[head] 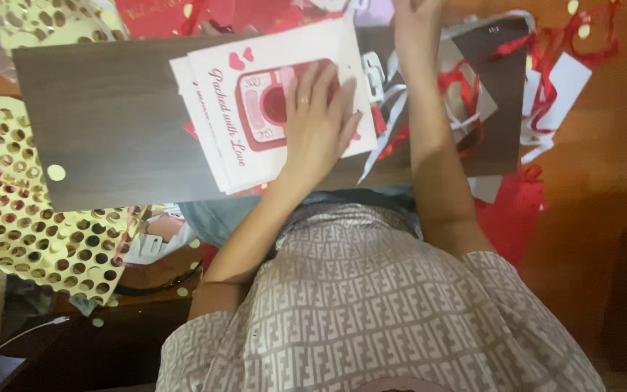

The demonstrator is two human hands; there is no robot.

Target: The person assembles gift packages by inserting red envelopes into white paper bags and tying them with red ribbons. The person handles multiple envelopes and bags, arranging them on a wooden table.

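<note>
My left hand (318,116) lies flat, fingers spread, on a stack of white cards (255,94) printed with a pink camera and red hearts. A ring sits on one finger. The cards rest on a dark brown board (110,123) across my lap. My right hand (414,25) reaches past the far edge of the cards toward the top of the view. Its fingertips are cut off by the frame, so what it touches is hidden.
Gold sheets punched full of round holes (16,196) lie at the left and top left. Red ribbons (546,51) and white tags (564,83) are tangled at the right over an orange-brown surface. Red paper (168,14) lies beyond the board. A white cable (16,337) runs at lower left.
</note>
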